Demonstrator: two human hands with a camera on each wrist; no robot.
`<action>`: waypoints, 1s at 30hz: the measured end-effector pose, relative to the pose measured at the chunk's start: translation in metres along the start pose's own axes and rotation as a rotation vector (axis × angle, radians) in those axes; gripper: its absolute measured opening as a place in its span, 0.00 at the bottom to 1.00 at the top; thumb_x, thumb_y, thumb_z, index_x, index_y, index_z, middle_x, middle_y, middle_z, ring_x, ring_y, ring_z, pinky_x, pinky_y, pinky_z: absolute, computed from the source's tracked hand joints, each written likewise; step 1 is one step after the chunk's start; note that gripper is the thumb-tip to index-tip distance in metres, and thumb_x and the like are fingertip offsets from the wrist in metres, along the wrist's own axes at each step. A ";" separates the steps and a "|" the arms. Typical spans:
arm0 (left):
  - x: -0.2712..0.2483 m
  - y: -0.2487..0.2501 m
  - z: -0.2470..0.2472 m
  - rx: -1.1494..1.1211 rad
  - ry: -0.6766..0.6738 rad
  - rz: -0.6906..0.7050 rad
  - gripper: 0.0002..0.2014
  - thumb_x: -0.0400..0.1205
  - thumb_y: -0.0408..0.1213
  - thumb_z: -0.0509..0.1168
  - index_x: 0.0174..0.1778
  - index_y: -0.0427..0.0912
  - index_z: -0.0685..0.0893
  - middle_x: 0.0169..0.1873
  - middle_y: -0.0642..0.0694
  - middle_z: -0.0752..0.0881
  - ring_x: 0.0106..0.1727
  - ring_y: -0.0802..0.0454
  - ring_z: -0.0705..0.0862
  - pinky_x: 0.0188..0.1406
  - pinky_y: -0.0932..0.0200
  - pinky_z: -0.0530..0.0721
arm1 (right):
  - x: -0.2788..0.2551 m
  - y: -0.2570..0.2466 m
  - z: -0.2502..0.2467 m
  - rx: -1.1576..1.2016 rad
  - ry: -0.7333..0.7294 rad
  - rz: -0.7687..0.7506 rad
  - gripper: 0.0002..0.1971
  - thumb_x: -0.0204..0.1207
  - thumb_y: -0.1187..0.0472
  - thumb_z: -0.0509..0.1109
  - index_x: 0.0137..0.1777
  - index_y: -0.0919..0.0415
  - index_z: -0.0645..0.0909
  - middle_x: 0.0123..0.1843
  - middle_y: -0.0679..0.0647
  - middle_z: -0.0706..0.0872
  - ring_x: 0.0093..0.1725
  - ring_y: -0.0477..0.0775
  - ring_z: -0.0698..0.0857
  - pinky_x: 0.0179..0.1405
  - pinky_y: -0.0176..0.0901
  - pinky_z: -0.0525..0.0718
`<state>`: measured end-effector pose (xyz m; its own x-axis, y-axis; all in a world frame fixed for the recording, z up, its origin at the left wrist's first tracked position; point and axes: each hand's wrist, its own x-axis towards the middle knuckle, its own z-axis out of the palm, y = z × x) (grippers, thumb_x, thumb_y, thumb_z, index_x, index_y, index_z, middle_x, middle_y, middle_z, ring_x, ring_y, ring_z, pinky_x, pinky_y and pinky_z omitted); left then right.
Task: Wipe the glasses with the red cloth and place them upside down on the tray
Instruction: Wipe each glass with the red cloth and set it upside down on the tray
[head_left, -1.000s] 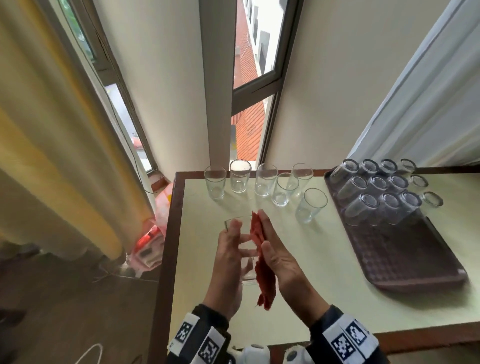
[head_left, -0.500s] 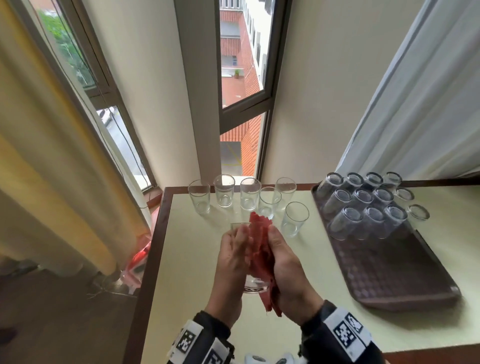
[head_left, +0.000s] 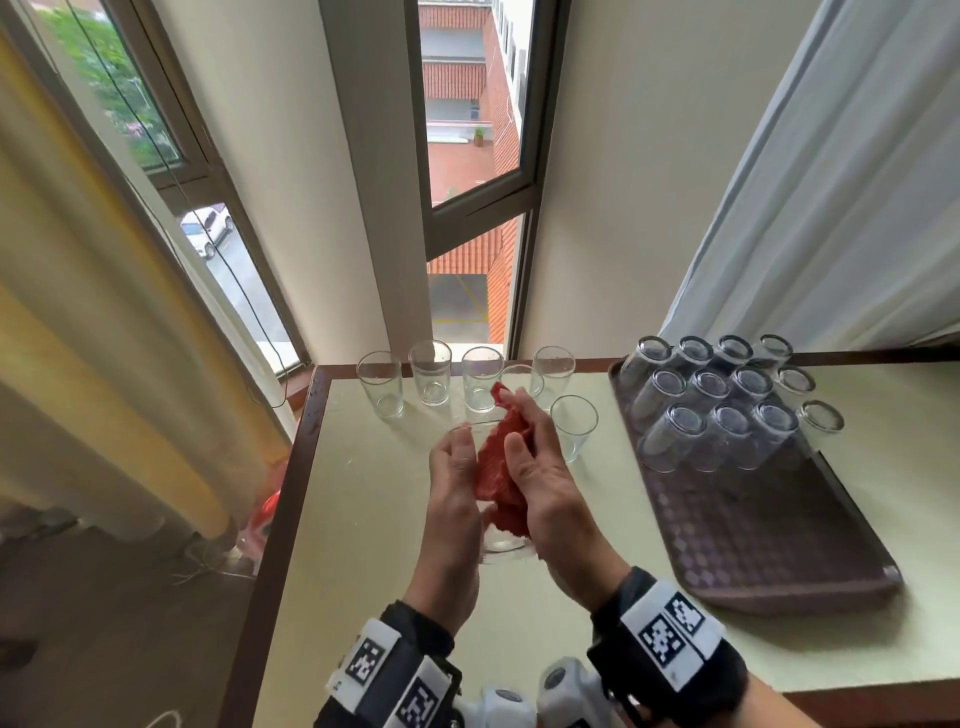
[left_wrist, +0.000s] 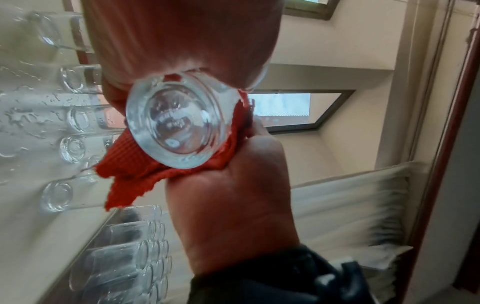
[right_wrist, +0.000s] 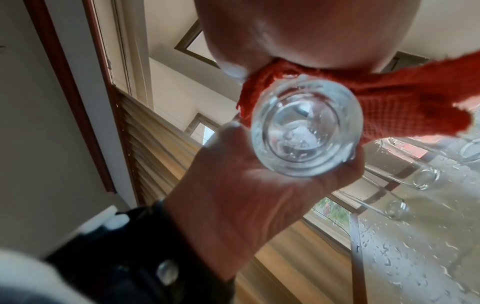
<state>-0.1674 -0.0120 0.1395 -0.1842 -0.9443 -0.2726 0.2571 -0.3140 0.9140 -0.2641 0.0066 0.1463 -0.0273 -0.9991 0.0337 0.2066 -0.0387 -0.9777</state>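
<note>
I hold a clear glass (head_left: 501, 543) above the pale table, its base towards me. My left hand (head_left: 457, 457) grips its left side. My right hand (head_left: 524, 441) wraps the red cloth (head_left: 498, 467) against its right side. The left wrist view shows the glass base (left_wrist: 179, 127) with the red cloth (left_wrist: 135, 164) bunched under it in the right hand (left_wrist: 233, 195). The right wrist view shows the glass base (right_wrist: 306, 127), the cloth (right_wrist: 402, 98) and the left hand (right_wrist: 246, 185) curled round the glass. The brown tray (head_left: 769, 540) at the right carries several upside-down glasses (head_left: 711, 410).
Several upright glasses (head_left: 431, 374) stand along the table's far edge, one more (head_left: 574, 426) just right of my hands. Water drops lie on the table top (right_wrist: 415, 246). The table's left edge (head_left: 280, 519) borders a yellow curtain and a window.
The cloth hung loose between my hands; now my right hand has it bunched round the glass's side. Both hands sit slightly further over the table, and the head view has tilted up.
</note>
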 end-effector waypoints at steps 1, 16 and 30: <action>-0.001 0.001 0.002 0.002 -0.004 0.002 0.24 0.83 0.61 0.53 0.68 0.51 0.75 0.54 0.50 0.91 0.57 0.54 0.90 0.55 0.48 0.86 | 0.002 0.000 -0.001 -0.012 0.005 -0.014 0.23 0.85 0.51 0.62 0.79 0.38 0.64 0.79 0.49 0.71 0.67 0.46 0.82 0.55 0.40 0.86; -0.002 0.004 0.005 0.022 0.067 -0.011 0.21 0.85 0.61 0.52 0.66 0.53 0.75 0.58 0.37 0.85 0.53 0.42 0.90 0.34 0.55 0.89 | 0.005 -0.003 -0.005 -0.024 -0.029 0.017 0.22 0.83 0.46 0.53 0.76 0.45 0.67 0.55 0.50 0.81 0.43 0.39 0.87 0.33 0.31 0.83; 0.002 0.013 -0.008 -0.103 0.165 -0.071 0.30 0.82 0.67 0.57 0.67 0.48 0.80 0.56 0.41 0.90 0.56 0.42 0.90 0.44 0.49 0.88 | -0.014 0.002 0.008 -0.282 -0.159 -0.103 0.29 0.85 0.53 0.53 0.85 0.43 0.53 0.87 0.33 0.47 0.81 0.46 0.68 0.64 0.35 0.80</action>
<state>-0.1571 -0.0186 0.1485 -0.0493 -0.9202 -0.3882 0.3462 -0.3803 0.8576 -0.2553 0.0207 0.1456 0.1230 -0.9817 0.1454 -0.0691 -0.1547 -0.9856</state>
